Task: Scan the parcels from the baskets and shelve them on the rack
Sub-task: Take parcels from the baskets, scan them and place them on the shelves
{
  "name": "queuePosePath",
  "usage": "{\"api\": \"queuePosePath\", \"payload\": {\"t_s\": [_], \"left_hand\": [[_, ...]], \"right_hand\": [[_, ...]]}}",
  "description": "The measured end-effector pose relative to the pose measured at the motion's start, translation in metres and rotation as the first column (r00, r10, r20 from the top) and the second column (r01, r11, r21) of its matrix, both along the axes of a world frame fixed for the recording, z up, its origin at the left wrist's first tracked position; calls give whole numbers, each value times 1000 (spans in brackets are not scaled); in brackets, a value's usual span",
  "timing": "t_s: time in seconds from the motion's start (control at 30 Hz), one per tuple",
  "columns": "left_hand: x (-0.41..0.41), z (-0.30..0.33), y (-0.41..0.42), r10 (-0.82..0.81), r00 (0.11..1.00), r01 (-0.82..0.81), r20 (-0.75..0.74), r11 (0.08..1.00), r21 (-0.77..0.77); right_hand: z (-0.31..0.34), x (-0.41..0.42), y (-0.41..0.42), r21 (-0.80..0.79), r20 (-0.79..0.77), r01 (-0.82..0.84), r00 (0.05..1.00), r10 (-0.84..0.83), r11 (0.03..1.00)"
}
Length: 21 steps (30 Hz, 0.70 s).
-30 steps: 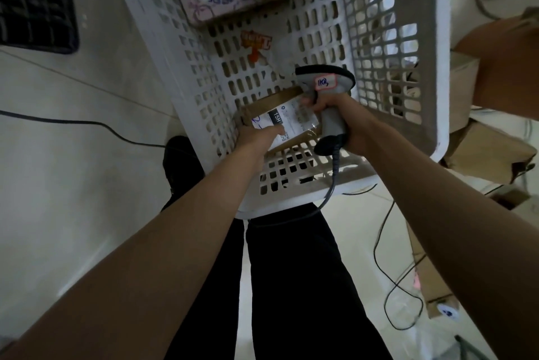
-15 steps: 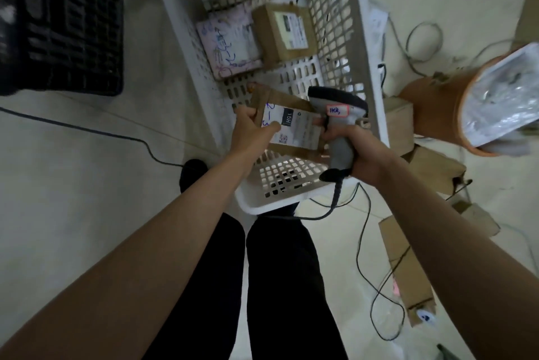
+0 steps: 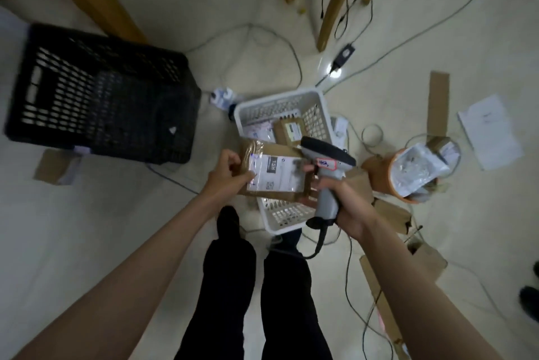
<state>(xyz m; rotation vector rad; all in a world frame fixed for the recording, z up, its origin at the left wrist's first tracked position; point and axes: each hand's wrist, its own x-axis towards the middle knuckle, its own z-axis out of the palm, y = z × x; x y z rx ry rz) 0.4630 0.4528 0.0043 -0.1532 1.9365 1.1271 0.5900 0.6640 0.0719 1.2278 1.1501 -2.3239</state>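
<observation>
My left hand [image 3: 226, 174] grips the left edge of a flat brown parcel [image 3: 271, 170] with a white label, held level above the white basket [image 3: 313, 103]. My right hand [image 3: 339, 196] holds a grey handheld scanner [image 3: 328, 168] by its handle, its head right beside the parcel's right edge; a fingertip touches that edge. Inside the basket lie a small brown box [image 3: 288, 130] and a pale printed mailer [image 3: 258, 132].
A black crate [image 3: 102, 91] stands on the floor to the left. An orange bin [image 3: 385, 173] with plastic bags sits at the right. Cardboard scraps, papers and several cables litter the pale floor. Wooden furniture legs [image 3: 341, 1] rise at the back. My legs are below.
I have stood up, so the basket now looks smaller and farther. The parcel has been lifted out of the basket, my left hand holding it and the scanner staying beside it.
</observation>
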Motion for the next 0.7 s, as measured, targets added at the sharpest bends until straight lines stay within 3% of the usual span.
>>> {"api": "queuePosePath", "payload": {"t_s": [0.33,0.53,0.7], "left_hand": [[-18,205,-114,264,950,-245,-166,961,129],[17,278,-186,562,788,-531,-252,827,186],[60,345,-240,717,629,-666,-300,696,267]], "right_hand": [[191,-71,-65,47,-136,-169,975,174,985],[252,-94,-112,25,-286,-384,882,375,923],[303,-99,-151,155,-378,-562,726,575,812]]}}
